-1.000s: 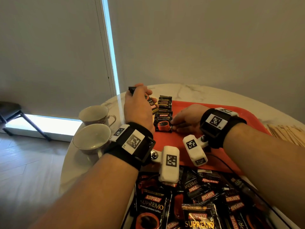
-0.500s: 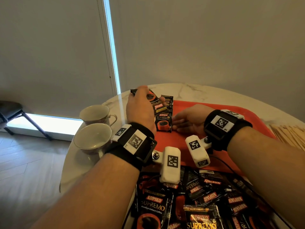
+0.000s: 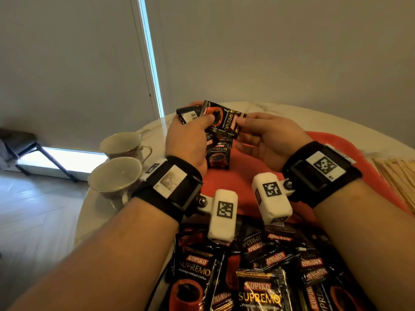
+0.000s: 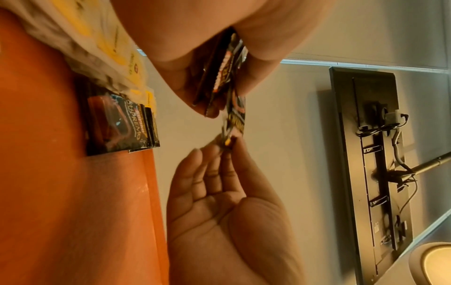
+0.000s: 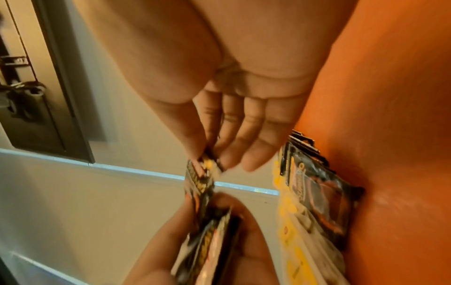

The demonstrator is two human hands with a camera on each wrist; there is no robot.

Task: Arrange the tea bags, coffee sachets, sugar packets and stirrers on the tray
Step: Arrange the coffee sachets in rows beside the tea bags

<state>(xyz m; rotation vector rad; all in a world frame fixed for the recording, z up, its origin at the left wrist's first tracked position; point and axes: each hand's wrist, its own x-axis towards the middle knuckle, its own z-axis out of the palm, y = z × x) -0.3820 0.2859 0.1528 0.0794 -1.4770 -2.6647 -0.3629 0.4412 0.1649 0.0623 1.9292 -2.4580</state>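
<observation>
**Hands shared one coffee sachet above the tray**

Hands were up over the red tray [image 3: 318,140]. The left hand [image 3: 188,140] squeezed a small bunch of coffee sachets [image 3: 190,114]. The right hand [image 3: 267,135] pinched the end of the top sachet [image 3: 221,118] with thumb and finger, other fingers loose. More sachets lay in a neat stack [image 3: 219,153] on the tray. A big loose pile [image 3: 258,277] sat nearer. Two cups [image 3: 114,178] stood left of the tray.

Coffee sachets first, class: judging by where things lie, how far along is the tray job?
Done: a few coffee sachets lie stacked on the red tray, beside yellow-and-white packets. In hand: the left hand grips a small bundle, and the right hand pinches one sachet from it. Left: the loose sachet pile nearest the camera and the wooden stirrers off the tray.
</observation>
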